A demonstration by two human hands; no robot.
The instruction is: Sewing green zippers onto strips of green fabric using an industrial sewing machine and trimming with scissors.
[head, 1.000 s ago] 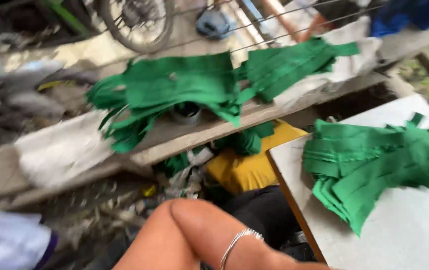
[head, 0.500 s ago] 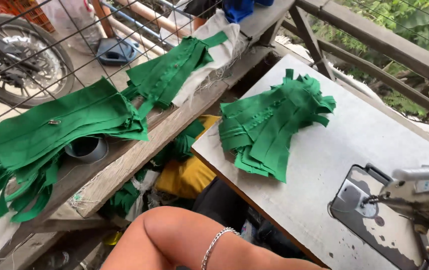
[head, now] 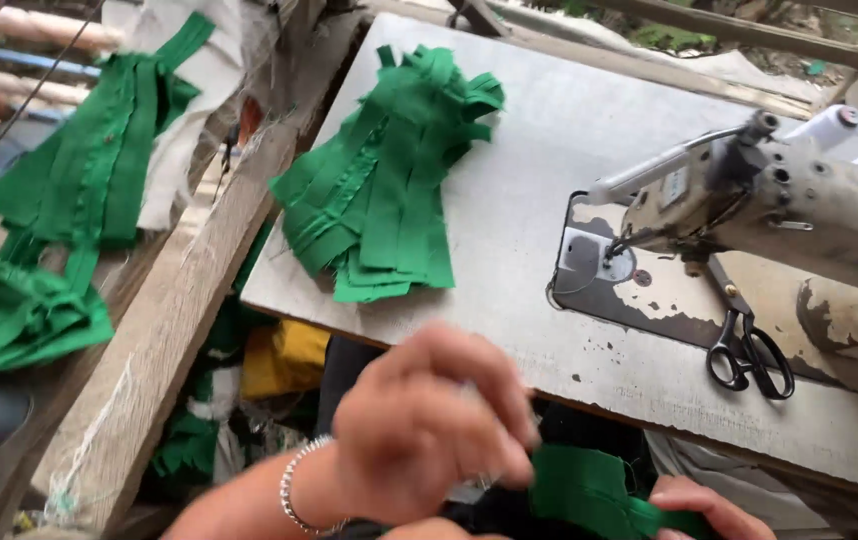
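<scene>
My left hand [head: 429, 430], with a silver bracelet at the wrist, is low in the middle, blurred, its fingers curled around one end of a green fabric piece [head: 589, 485]. My right hand [head: 701, 508] shows only partly at the bottom edge, its fingers pinching the other end of that piece. Both hands are below the near edge of the grey sewing table [head: 519, 120]. A pile of green fabric strips [head: 384, 190] lies on the table's left part, well beyond the hands.
A worn cream sewing machine [head: 799, 190] stands at the right, with black scissors [head: 749, 352] beside its needle plate. A wooden plank [head: 179, 320] runs along the left, with more green fabric [head: 99, 160] draped past it. Yellow cloth [head: 284, 355] lies under the table.
The view has swung right and down onto the table. My left hand has risen into view, and my right hand has appeared with the green piece held between them.
</scene>
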